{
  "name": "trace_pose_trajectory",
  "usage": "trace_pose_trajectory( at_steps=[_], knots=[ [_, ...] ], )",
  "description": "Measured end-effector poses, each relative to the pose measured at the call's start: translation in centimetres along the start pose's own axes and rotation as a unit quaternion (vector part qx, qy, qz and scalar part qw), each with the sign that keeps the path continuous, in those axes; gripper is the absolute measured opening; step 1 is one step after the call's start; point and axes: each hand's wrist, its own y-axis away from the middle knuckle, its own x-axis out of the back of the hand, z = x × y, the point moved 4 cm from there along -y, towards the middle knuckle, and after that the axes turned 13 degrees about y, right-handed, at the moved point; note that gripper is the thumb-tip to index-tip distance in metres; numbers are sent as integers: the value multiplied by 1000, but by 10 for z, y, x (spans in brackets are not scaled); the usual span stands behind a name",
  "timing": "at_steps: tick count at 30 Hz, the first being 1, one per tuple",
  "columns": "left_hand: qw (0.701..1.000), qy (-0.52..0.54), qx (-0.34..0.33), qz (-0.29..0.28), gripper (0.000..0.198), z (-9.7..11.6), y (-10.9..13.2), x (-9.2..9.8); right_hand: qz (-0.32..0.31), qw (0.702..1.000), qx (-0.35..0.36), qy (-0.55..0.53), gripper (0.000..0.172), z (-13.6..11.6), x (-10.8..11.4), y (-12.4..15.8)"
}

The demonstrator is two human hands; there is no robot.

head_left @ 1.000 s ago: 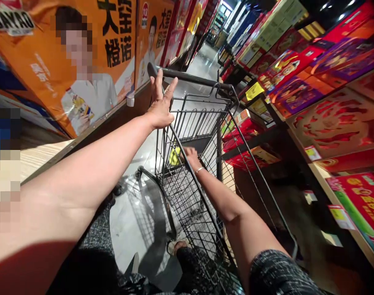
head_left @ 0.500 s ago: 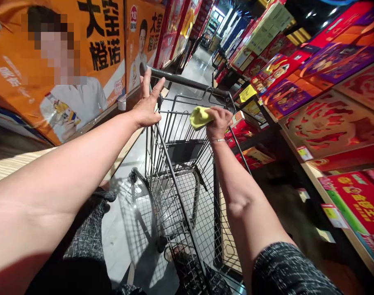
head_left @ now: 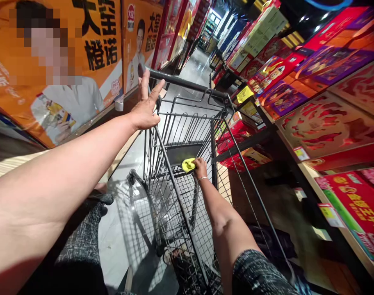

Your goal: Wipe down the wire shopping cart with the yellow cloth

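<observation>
A black wire shopping cart [head_left: 174, 164] stands tilted in a store aisle in front of me. My left hand [head_left: 146, 107] rests on the cart's upper left corner by the handle bar [head_left: 187, 83], palm down and fingers stretched out. My right hand [head_left: 200, 168] reaches deep inside the basket and is closed on a yellow cloth [head_left: 188, 164], pressed near the dark seat flap [head_left: 182, 153] at the far end. A thin bracelet circles my right wrist.
Shelves on the right hold red and purple gift boxes [head_left: 328, 123] with price tags. Orange advertising panels [head_left: 82, 61] line the left side. The glossy grey aisle floor [head_left: 199, 67] runs ahead between them. My patterned trousers show at the bottom.
My right hand has moved with the yellow cloth from the cart's top right rim down into the basket. The left hand has stayed on the handle corner.
</observation>
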Motion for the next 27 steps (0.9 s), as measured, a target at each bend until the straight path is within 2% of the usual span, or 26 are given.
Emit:
trace_pose_trajectory(
  at_steps=[2, 6, 7, 9, 10, 11, 14, 15, 17, 19, 20, 22, 25, 27],
  knots=[
    [1000, 10, -8, -4, 112, -1, 0, 0, 66, 996, -50, 26, 24, 10, 31, -33],
    [1000, -5, -12, -12, 113, 1, 1, 1, 196, 975, -92, 54, 28, 20, 103, -115],
    [1000, -12, -10, -16, 114, 1, 1, 0, 236, 964, -98, 67, 28, 19, 116, -129],
    [1000, -23, -6, -18, 114, 2, 1, 0, 265, 953, -110, 103, 31, 12, 124, -139],
    [1000, -25, -3, -17, 113, 3, 1, 0, 250, 952, -119, 131, 35, 7, 119, -135],
    [1000, -27, 0, -13, 113, 4, 1, 0, 209, 955, -130, 165, 41, 2, 108, -127],
    [999, -33, 8, -5, 111, 6, 2, 0, -6, 948, -145, 284, 58, -10, 54, -75],
    [999, -34, 11, -2, 111, 6, 2, 0, -79, 937, -136, 312, 57, -12, 37, -54],
    [999, -35, 16, 2, 110, 7, 3, 0, -161, 923, -116, 330, 48, -12, 18, -20],
    [999, -36, 16, 5, 109, 8, 3, 0, -186, 917, -106, 336, 40, -7, 23, -7],
    [999, -36, 15, 5, 109, 8, 3, -1, -185, 915, -103, 344, 39, -3, 35, -10],
    [999, -32, 15, 8, 108, 9, 4, 0, -146, 910, -93, 376, 41, 4, 75, -33],
    [1000, -20, 20, 12, 104, 10, 5, 0, 6, 894, -47, 446, 40, 6, 148, -85],
    [1000, -15, 14, 12, 100, 11, 5, -1, 88, 884, -21, 459, 43, 7, 180, -112]
  ],
)
